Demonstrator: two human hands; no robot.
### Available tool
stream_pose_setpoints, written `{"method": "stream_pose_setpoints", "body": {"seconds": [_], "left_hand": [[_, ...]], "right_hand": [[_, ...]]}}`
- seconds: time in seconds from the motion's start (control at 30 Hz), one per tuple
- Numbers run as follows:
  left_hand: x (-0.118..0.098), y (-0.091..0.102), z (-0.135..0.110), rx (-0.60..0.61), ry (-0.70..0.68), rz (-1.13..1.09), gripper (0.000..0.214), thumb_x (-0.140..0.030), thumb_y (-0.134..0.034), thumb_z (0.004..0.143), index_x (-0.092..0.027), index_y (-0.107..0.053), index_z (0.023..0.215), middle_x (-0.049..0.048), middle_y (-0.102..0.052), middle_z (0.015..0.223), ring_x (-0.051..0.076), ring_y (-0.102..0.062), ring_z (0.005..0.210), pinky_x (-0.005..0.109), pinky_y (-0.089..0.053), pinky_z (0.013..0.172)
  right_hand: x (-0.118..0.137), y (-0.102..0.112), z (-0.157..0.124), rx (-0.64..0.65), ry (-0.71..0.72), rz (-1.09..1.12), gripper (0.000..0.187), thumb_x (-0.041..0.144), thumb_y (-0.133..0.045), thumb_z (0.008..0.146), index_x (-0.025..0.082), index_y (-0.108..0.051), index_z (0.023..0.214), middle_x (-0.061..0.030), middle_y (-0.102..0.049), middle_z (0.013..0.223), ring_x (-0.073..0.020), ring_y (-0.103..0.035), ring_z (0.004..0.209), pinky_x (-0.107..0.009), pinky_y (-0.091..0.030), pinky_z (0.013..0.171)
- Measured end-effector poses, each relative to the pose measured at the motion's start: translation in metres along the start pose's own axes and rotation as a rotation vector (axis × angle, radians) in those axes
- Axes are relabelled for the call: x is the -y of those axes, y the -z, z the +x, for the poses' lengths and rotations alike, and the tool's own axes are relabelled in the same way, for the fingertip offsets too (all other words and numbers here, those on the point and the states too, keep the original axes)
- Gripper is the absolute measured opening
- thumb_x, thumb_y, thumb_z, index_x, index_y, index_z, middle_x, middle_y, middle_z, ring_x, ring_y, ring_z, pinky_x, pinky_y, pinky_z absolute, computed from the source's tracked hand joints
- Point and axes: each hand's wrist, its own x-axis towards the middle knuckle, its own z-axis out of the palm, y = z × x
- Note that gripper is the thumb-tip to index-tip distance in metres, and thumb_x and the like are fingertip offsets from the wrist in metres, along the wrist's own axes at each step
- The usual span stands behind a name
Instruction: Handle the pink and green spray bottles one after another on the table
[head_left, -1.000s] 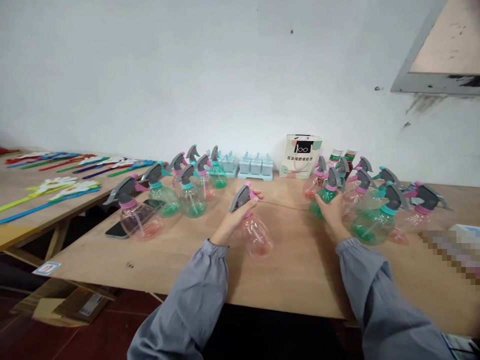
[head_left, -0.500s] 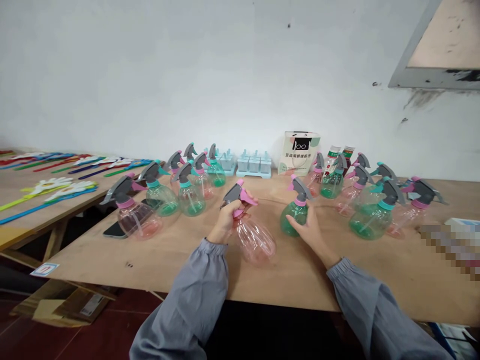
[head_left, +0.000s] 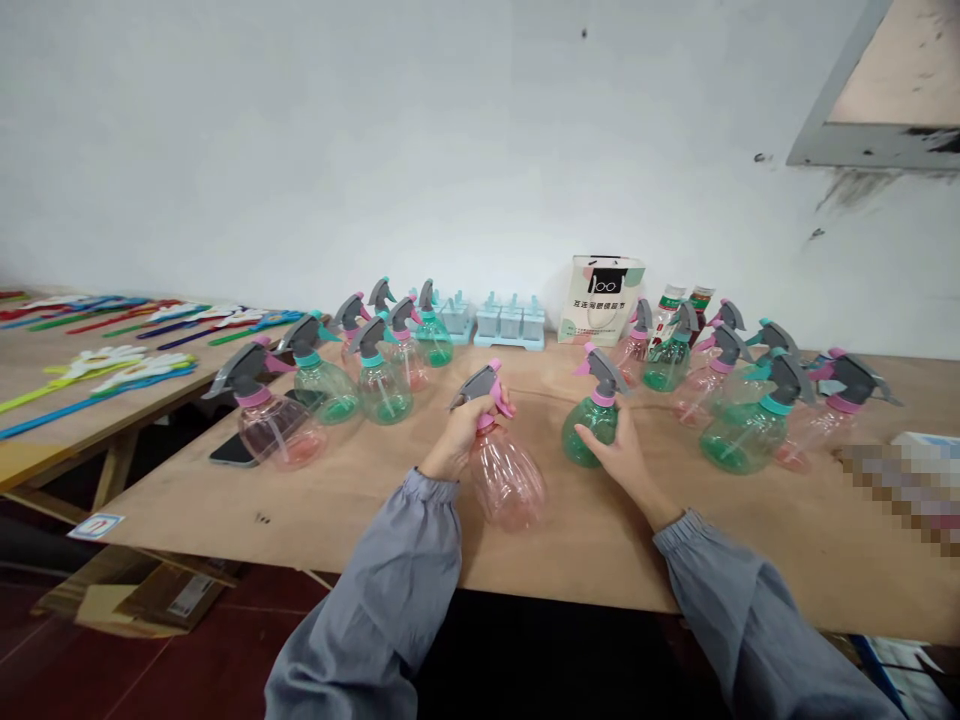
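My left hand (head_left: 454, 440) is wrapped round the neck of a clear pink spray bottle (head_left: 504, 478) with a grey and pink trigger head, tilted above the plywood table (head_left: 390, 500). My right hand (head_left: 619, 453) grips a green spray bottle (head_left: 591, 428) with a grey and pink head, standing upright on the table just right of the pink one. Both sleeves are grey.
Several spray bottles stand in a group at the left (head_left: 322, 385) and another at the right (head_left: 739, 420). A dark phone (head_left: 234, 450) lies near the left group. A white paper bag (head_left: 601, 300) and pale blue moulds (head_left: 511, 322) sit by the wall. Coloured hand-shaped sticks (head_left: 120, 370) cover a table at the left.
My right hand took a green bottle from the right group and brought it leftward to the table's middle. The pink bottle in my left hand tilted and shifted slightly.
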Motion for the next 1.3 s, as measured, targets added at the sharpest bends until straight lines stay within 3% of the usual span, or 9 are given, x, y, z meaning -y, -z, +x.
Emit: {"method": "stream_pose_setpoints", "body": {"seconds": [0.17,0.4,0.53,0.6,0.77,0.97,1.17,1.3], "left_hand": [[0.003,-0.001,0.002,0.063,0.057,-0.013,0.022,-0.023,-0.059,0.051,-0.019,-0.062,0.073,0.0023,-0.067,0.071,0.014,-0.059,0.06,0.018,-0.033,0.043],[0.008,0.002,0.009,0.004,-0.095,-0.01,0.011,-0.022,-0.06,0.054,-0.019,-0.059,0.064,0.0007,-0.062,0.067,0.014,-0.06,0.068,0.02,-0.043,0.051],[0.01,0.002,0.01,0.089,-0.043,0.0,0.019,-0.023,-0.059,0.052,-0.019,-0.064,0.07,0.0055,-0.072,0.081,0.019,-0.066,0.077,0.021,-0.042,0.049],[0.01,0.001,0.01,0.076,-0.05,-0.009,0.022,-0.023,-0.059,0.052,-0.019,-0.066,0.072,0.0067,-0.073,0.084,0.021,-0.067,0.084,0.021,-0.043,0.05],[0.007,0.002,0.01,-0.086,-0.122,-0.083,0.01,-0.022,-0.058,0.051,-0.018,-0.058,0.061,0.0016,-0.062,0.067,0.014,-0.06,0.068,0.018,-0.037,0.045],[0.008,-0.003,0.008,0.075,-0.064,0.017,0.021,-0.025,-0.057,0.052,-0.021,-0.063,0.072,0.0054,-0.068,0.072,0.021,-0.066,0.073,0.023,-0.041,0.047],[0.012,-0.001,0.008,0.018,-0.144,0.002,0.008,-0.024,-0.056,0.054,-0.019,-0.059,0.06,0.0027,-0.061,0.065,0.014,-0.057,0.063,0.021,-0.041,0.047],[0.01,0.007,0.008,0.023,-0.154,0.092,0.011,-0.024,-0.06,0.058,-0.019,-0.064,0.067,0.0024,-0.065,0.07,0.012,-0.053,0.059,0.023,-0.043,0.049]], "right_hand": [[0.002,0.001,-0.001,0.006,-0.011,0.009,0.075,0.065,-0.068,0.078,0.02,-0.045,0.133,-0.0177,-0.058,0.129,-0.0341,-0.056,0.124,-0.058,-0.046,0.106],[0.002,0.002,-0.001,0.024,-0.025,0.024,0.076,0.064,-0.069,0.078,0.021,-0.044,0.135,-0.0177,-0.056,0.132,-0.0347,-0.054,0.126,-0.059,-0.043,0.109],[0.002,0.001,-0.002,0.029,-0.038,0.027,0.077,0.064,-0.069,0.077,0.019,-0.045,0.135,-0.019,-0.057,0.131,-0.0361,-0.054,0.127,-0.061,-0.042,0.109],[0.004,0.001,-0.002,0.029,-0.034,0.025,0.078,0.065,-0.069,0.077,0.018,-0.045,0.134,-0.0203,-0.057,0.131,-0.0372,-0.053,0.128,-0.061,-0.043,0.108],[0.005,-0.001,-0.003,0.032,-0.006,0.019,0.075,0.064,-0.068,0.079,0.02,-0.044,0.135,-0.0191,-0.055,0.134,-0.0356,-0.053,0.128,-0.06,-0.042,0.109],[0.005,-0.001,-0.004,0.05,-0.013,0.021,0.072,0.062,-0.068,0.079,0.02,-0.044,0.133,-0.0176,-0.058,0.129,-0.0344,-0.057,0.123,-0.058,-0.045,0.107],[0.004,-0.002,-0.004,0.048,-0.002,0.031,0.071,0.06,-0.069,0.079,0.021,-0.044,0.133,-0.0163,-0.06,0.126,-0.0342,-0.058,0.121,-0.057,-0.046,0.105],[0.006,-0.001,-0.004,0.068,-0.016,0.043,0.069,0.059,-0.069,0.079,0.021,-0.044,0.13,-0.0167,-0.06,0.126,-0.0346,-0.058,0.121,-0.058,-0.046,0.105]]}}
